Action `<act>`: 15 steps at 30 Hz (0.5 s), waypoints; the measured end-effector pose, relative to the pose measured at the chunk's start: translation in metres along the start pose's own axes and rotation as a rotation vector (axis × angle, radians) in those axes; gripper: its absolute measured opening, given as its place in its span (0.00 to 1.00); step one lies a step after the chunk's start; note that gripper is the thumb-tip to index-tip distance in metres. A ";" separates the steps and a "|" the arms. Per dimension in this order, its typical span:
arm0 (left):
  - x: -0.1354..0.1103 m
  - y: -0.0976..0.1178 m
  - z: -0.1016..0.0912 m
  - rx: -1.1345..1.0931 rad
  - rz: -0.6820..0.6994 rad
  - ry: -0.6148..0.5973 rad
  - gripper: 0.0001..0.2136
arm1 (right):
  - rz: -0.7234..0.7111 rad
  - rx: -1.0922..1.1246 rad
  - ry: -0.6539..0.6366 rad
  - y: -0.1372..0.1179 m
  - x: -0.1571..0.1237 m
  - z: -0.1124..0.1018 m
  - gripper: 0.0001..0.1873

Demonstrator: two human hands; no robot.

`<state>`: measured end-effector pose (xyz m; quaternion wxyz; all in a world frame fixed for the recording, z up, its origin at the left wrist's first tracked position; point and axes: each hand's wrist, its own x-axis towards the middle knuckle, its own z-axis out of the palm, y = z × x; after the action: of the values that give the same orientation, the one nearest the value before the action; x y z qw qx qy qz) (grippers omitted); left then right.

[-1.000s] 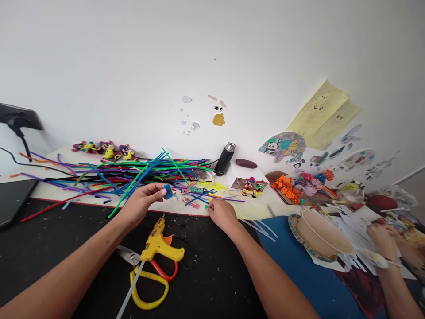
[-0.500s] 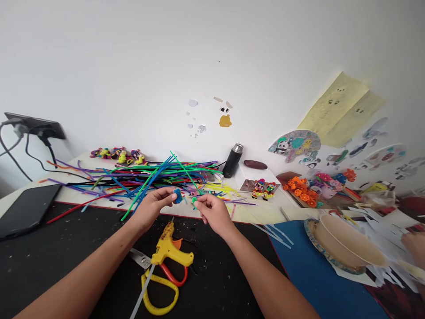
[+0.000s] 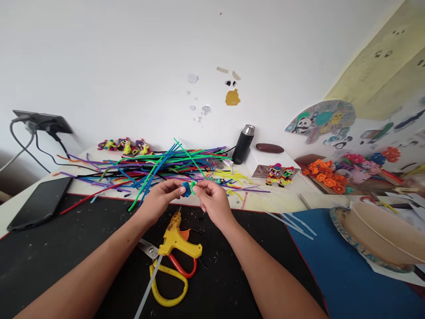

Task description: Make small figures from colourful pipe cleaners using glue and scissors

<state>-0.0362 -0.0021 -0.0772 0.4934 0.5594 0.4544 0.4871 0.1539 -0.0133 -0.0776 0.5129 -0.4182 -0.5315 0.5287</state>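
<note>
Between thumb and fingers, my left hand [image 3: 162, 197] pinches a small blue fuzzy pipe-cleaner piece [image 3: 187, 189]. My right hand [image 3: 212, 199] is closed on a small green pipe-cleaner piece [image 3: 193, 188]. The two pieces meet side by side, apparently touching, above the mat's far edge. Below my hands lies a yellow hot glue gun [image 3: 179, 243] with a translucent glue stick [image 3: 148, 288] out of its back. Scissors [image 3: 169, 283] with yellow and red handles lie under the glue gun.
Loose pipe cleaners [image 3: 159, 166] are heaped behind my hands. A phone [image 3: 40, 204] lies at left. A black flask [image 3: 243, 144] and small pipe-cleaner figures [image 3: 280, 174] stand at back right. Glue sticks [image 3: 295, 225] and a large bowl [image 3: 381, 235] are further right.
My hands have come closer together, bringing the blue and green pieces side by side. The view has turned slightly left and down.
</note>
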 end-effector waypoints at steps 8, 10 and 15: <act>-0.003 0.003 0.004 -0.004 -0.027 -0.003 0.18 | -0.020 -0.029 0.002 0.002 0.000 -0.008 0.17; -0.003 0.003 0.005 -0.006 -0.027 -0.005 0.18 | -0.026 -0.067 0.009 0.003 0.000 -0.008 0.17; -0.003 0.001 0.004 0.003 -0.018 -0.005 0.18 | -0.024 -0.111 -0.010 0.004 -0.002 -0.006 0.16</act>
<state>-0.0328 -0.0052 -0.0766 0.4980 0.5572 0.4592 0.4804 0.1597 -0.0145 -0.0827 0.4924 -0.4369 -0.5674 0.4947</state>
